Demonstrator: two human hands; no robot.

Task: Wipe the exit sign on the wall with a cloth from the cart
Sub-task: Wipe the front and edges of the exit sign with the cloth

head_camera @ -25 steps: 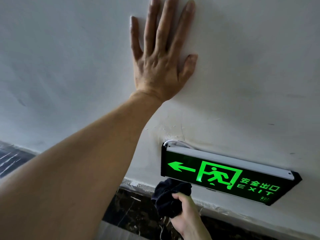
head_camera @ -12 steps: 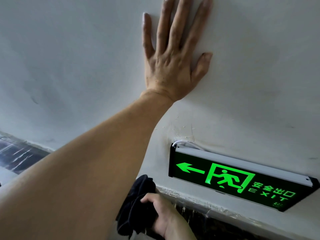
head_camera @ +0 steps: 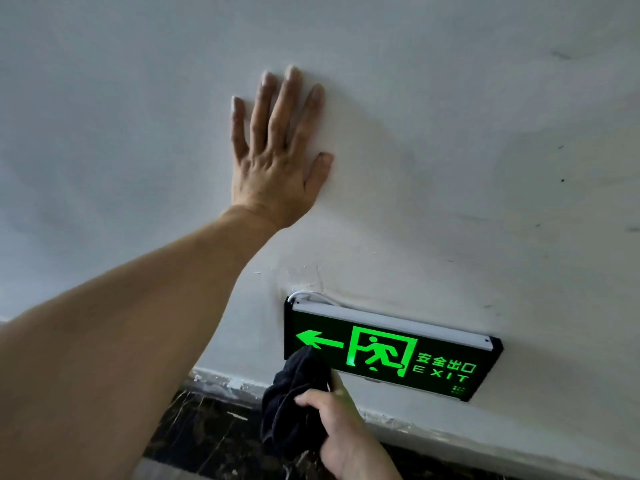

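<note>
The white wall (head_camera: 485,133) bore the lit green exit sign (head_camera: 391,351) low down, just above the dark skirting (head_camera: 214,427). My left hand (head_camera: 277,161) lay flat and spread on the wall above the sign, holding nothing. My right hand (head_camera: 336,424) was clenched around the dark cloth (head_camera: 294,400), whose top edge touched the sign's lower left corner.

Sign (head_camera: 391,348): black face, lit green marks
Arrow: points left, at the left end; a dark cloth (head_camera: 294,393) covers the sign's corner just below it
Pictogram: running figure in a doorway, centre
Characters: 安全出口, right of the pictogram
Word: EXIT, spaced letters, under the characters
Small dots: lower right corner, unreadable
</note>
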